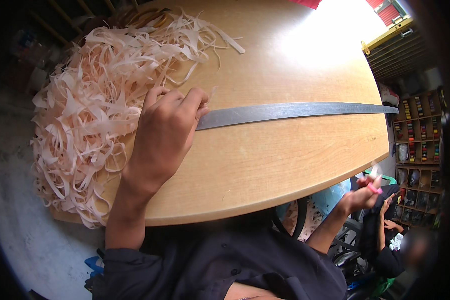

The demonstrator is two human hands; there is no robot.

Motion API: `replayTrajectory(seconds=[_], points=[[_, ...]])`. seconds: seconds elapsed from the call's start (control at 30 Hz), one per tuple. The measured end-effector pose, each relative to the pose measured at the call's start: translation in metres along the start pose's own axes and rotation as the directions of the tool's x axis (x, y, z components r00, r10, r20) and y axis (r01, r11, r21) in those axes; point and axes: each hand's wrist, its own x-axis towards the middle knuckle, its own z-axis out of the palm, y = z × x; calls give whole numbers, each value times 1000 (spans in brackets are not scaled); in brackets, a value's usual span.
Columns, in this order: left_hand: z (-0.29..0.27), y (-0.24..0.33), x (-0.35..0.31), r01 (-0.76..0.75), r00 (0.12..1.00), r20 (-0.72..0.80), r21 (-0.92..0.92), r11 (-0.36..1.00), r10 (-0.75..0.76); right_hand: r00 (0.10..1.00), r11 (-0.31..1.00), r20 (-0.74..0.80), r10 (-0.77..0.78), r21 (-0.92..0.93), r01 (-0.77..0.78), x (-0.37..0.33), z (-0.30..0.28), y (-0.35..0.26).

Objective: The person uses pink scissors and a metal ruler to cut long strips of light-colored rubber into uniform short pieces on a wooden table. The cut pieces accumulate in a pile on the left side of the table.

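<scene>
My left hand is over the left end of a long metal ruler, fingers curled, with the thumb and forefinger pinched together. A thin pale sliver of strip pokes up beside those fingertips. The ruler runs across the wooden table and reaches past its right edge. Off the table's near right side, my right hand is closed around a small pink object; something whitish and blurred shows above it, and its kind is unclear. A large tangled heap of pale pink fabric strips lies left of my left hand.
The wooden table has a curved near edge. Below it at right are a light-blue plastic bag and more pale strips. Another person sits at far right, near shelves of colourful spools. A red item lies at the far edge.
</scene>
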Motion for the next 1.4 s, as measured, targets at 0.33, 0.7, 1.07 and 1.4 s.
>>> replayTrajectory(seconds=[0.33,0.7,1.07,1.4], points=[[1,-5,3,42,999,11,-10,999,-42,815,104,1,580,-992,-73,-54,-257,216],[4,-7,1,31,998,60,-39,999,-29,895,-92,95,435,-984,149,-86,-272,174],[7,-4,4,246,946,288,-346,906,-147,925,626,241,-294,-683,377,-39,-138,64],[2,-7,8,354,902,420,-592,724,-98,734,997,675,72,-41,-60,-43,93,-98]])
